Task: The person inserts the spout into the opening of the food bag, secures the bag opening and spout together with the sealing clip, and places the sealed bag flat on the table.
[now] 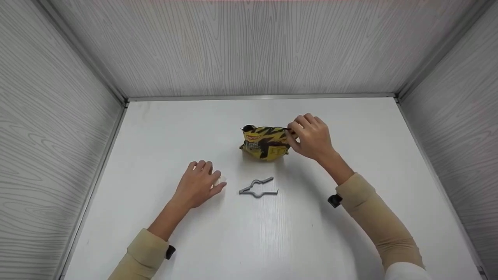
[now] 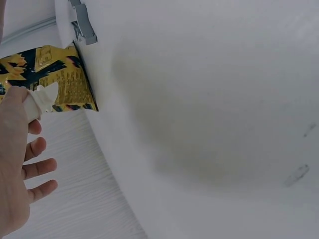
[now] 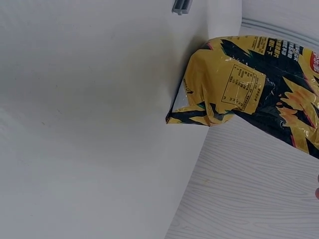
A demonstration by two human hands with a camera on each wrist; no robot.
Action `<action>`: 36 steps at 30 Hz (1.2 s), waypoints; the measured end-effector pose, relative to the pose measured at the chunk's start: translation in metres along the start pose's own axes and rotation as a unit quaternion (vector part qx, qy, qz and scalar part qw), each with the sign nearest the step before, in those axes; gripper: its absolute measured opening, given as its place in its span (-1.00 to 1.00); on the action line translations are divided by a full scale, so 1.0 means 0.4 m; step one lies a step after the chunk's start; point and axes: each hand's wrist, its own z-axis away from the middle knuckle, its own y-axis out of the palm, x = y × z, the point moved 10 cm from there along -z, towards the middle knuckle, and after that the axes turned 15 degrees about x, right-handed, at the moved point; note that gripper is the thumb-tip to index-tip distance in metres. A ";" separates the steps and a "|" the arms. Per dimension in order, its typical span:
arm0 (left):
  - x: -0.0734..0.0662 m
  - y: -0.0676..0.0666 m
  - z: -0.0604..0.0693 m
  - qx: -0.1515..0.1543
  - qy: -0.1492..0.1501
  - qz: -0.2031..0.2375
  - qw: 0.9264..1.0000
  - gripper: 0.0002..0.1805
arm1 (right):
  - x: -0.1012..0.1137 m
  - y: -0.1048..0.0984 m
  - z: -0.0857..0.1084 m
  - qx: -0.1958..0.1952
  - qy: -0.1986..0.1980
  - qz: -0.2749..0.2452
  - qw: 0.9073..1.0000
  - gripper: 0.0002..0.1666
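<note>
A yellow and black chip bag (image 1: 268, 146) stands upright near the middle of the white table, its lower edge towards me. At its top right corner my right hand (image 1: 313, 138) pinches the bag between thumb and fingers. My left hand (image 1: 196, 184) holds a small white plastic piece like a spout or cap (image 2: 44, 98) between thumb and index finger, the other fingers apart from it. Between the hands, nearer to me than the bag, a grey plastic bag clip (image 1: 268, 193) lies with its two arms spread. In the right wrist view the right hand is almost wholly out of frame.
The white tabletop (image 1: 241, 241) is bounded by grey wood-grain panels, with the back panel (image 1: 256, 50) behind the bag and a side panel (image 1: 459, 97) to the right. A metal rail (image 1: 186, 98) runs along the table's back edge.
</note>
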 end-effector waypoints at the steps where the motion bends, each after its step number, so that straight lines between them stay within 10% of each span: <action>1: 0.001 -0.003 -0.001 0.002 0.002 -0.001 1.000 -0.57 | 0.001 0.000 0.000 -0.001 0.001 0.000 1.000 -0.82; 36: 0.025 -0.105 -0.072 -0.012 0.055 -0.014 0.998 -0.53 | 0.045 0.000 -0.037 -0.002 -0.008 -0.033 0.999 -0.83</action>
